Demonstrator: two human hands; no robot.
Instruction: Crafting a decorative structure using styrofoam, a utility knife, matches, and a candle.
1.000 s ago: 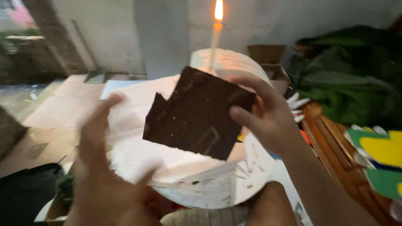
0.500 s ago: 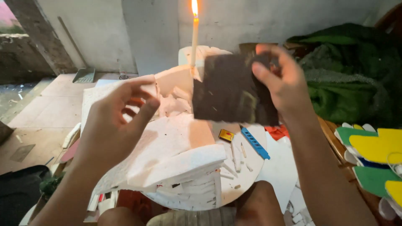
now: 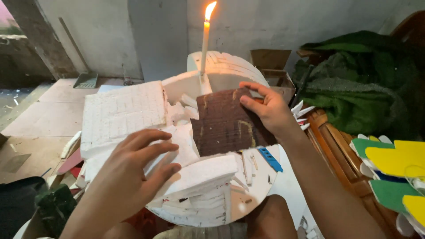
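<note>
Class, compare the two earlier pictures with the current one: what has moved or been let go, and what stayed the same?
The right hand has lowered the dark brown sheet from mid-air onto the white foam pieces, keeping its grip throughout. The left hand, empty and raised earlier, has come down onto the foam. The candle stays lit and upright.

This looks like a rough home craft corner, not a fitted workshop. Bare plaster walls [image 3: 274, 26] and a plain tiled floor [image 3: 40, 119] surround a low round counter [image 3: 261, 190] heaped with cut white foam blocks [image 3: 124, 110] and scraps. A lit candle [image 3: 205, 44] stands in the foam for light. Open cardboard boxes [image 3: 274, 71] sit behind, a green cloth [image 3: 363, 84] is heaped on wooden furniture [image 3: 336, 146], and coloured foam cut-outs [image 3: 394, 163] lie at the right.
</note>
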